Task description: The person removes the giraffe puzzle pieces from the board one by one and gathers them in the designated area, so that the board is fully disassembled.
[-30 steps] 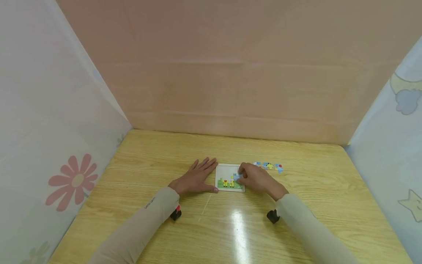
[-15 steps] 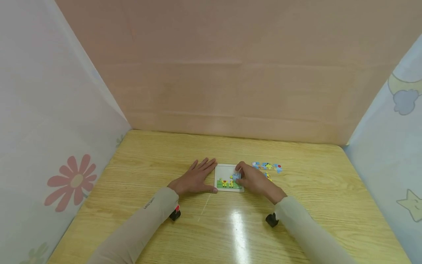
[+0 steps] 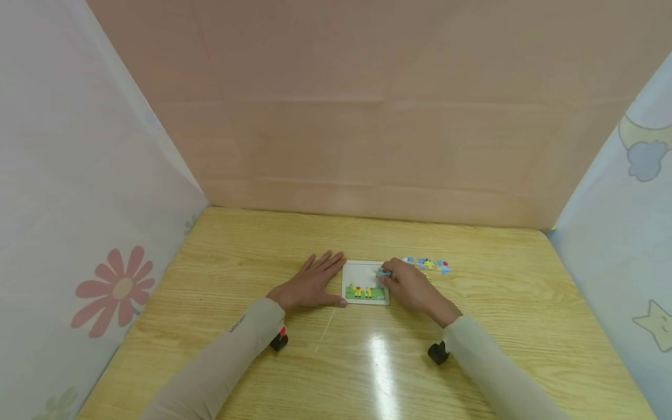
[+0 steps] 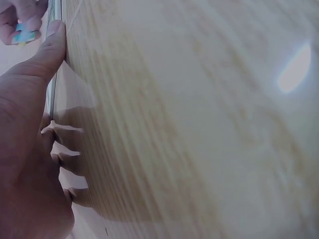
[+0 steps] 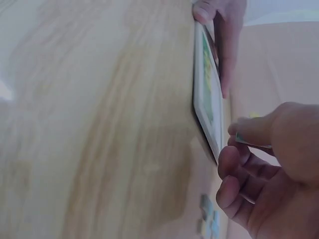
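Note:
My left hand (image 3: 310, 284) lies spread on the table, with its thumb and fingertips along the left edge of a white-framed puzzle tray (image 3: 359, 270). Green and yellow pieces (image 3: 362, 292) fill the tray's near strip; the white base shows beyond them. Above the tray's right side, my right hand (image 3: 412, 286) pinches a light-blue jigsaw piece (image 3: 384, 273) between thumb and fingers. In the left wrist view the held piece (image 4: 24, 34) shows blue with a yellow spot, and in the right wrist view it is seen edge-on, apart from the tray.
Several loose jigsaw pieces (image 3: 429, 264), blue with yellow and red, lie on the wooden table (image 3: 252, 245) right of the tray, some partly behind the right hand. A brown-pink backdrop (image 3: 367, 140) rises behind the table, with pale printed sheets at both sides.
The blue piece, earlier low at the tray's right side, has been lifted and tilted in my right hand, which shifted slightly right. My left hand has stayed put.

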`<state>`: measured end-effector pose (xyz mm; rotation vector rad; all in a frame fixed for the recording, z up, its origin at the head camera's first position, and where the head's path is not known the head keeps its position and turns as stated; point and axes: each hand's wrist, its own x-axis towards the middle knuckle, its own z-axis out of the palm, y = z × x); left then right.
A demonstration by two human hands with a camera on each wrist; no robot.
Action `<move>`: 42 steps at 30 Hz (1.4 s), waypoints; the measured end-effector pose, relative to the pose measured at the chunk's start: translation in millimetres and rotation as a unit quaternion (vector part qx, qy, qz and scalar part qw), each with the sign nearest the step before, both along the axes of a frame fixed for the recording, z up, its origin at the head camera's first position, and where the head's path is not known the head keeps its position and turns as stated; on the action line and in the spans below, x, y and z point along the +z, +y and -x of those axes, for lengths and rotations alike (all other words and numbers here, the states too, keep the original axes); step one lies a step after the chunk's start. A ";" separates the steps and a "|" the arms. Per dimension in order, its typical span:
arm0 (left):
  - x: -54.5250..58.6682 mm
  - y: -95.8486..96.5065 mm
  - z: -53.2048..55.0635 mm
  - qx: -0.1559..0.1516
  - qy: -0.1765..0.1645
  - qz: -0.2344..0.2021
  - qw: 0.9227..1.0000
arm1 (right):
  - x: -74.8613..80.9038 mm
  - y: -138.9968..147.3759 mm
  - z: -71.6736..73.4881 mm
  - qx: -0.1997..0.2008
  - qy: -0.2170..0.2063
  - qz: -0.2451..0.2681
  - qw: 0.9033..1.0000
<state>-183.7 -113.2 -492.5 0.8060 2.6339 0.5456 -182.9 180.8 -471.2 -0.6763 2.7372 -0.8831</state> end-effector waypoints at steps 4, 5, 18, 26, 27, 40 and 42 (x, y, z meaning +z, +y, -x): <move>-2.9 -0.8 0.6 -0.001 0.004 0.003 1.000 | 7.2 9.0 -1.5 -0.004 0.002 0.006 1.000; -3.2 -1.0 0.7 0.000 0.003 0.003 1.000 | 8.3 11.7 -1.5 -0.005 0.002 0.005 1.000; 0.2 -1.6 -0.5 0.002 0.009 0.018 1.000 | 15.9 58.2 -5.4 -0.054 -0.031 0.007 0.998; 1.8 -1.2 -0.3 0.003 0.010 0.026 1.000 | 23.0 87.9 -1.7 -0.093 -0.051 0.010 0.994; 2.0 -1.0 -0.1 0.003 0.010 0.026 1.000 | 23.3 91.0 -1.4 -0.095 -0.054 0.011 0.994; 4.6 0.8 -0.2 -0.004 0.008 0.020 1.000 | 20.2 121.9 -3.8 -0.078 -0.041 -0.026 0.996; 3.1 0.8 0.6 -0.003 0.012 0.025 1.000 | 20.0 125.4 -4.0 -0.080 -0.040 -0.028 0.996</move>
